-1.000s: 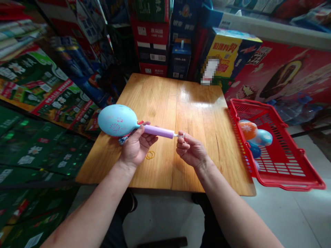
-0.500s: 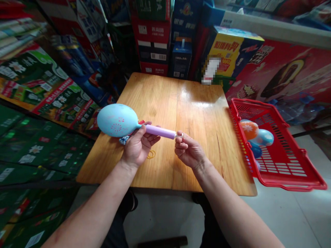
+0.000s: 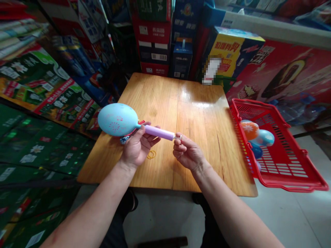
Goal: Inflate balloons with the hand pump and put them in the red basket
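A light blue balloon with pink prints, swollen with air, sits on the end of a purple balloon pump. My left hand pinches the balloon's neck against the pump's tip, its other fingers under the barrel. At the pump's other end, my right hand grips the small white handle between thumb and fingers. The handle is close to the barrel. Behind my left hand, a blue-and-white patterned item and something red are partly hidden. Yellow rubber bands lie on the wooden table below the pump.
At the table's right stands a red basket with several balloons inside. Stacked cartons line the back, and green boxes rise along the left. A yellow-and-blue box is at the back right.
My right hand has shifted slightly left, bringing the white handle a little nearer to the pump's barrel. My left hand keeps its hold on the balloon's neck.
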Tool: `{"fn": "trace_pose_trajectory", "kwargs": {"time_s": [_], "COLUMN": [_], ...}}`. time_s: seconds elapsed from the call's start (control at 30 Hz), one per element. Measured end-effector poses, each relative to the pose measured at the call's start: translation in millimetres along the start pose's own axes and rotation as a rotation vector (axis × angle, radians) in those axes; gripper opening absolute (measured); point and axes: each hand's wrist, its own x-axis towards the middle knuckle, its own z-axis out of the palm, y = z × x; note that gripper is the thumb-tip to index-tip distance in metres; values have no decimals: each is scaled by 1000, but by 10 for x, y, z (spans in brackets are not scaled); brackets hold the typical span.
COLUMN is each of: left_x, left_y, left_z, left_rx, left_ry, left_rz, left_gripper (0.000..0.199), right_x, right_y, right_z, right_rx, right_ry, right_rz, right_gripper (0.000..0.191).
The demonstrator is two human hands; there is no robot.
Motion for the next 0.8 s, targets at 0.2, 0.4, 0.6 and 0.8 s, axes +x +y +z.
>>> {"fn": "trace_pose_trajectory", "kwargs": {"time_s": [0.2,0.4,0.6,0.8], "left_x": [71,82,-7,68], "left_y": [112,260,-2,77], "left_z": [-29,-88,20,-17], "left_rx": [-2,13,21,31], "left_ry": [28,36,-24,25], "left_rz": [39,140,0,13], "left_gripper": [24,26,28,27], "right_x": [-74,-130,-38,-85], "right_y": [-169,-276,-67,-201], "right_z": [-1,17,-5,-1], "right_rx": [-42,-44,-38,-90], "right_ry": [-3,18,-3,2], "right_rz": [-4,-80,-43,-34], "right_gripper": [13,5,15,11]}}
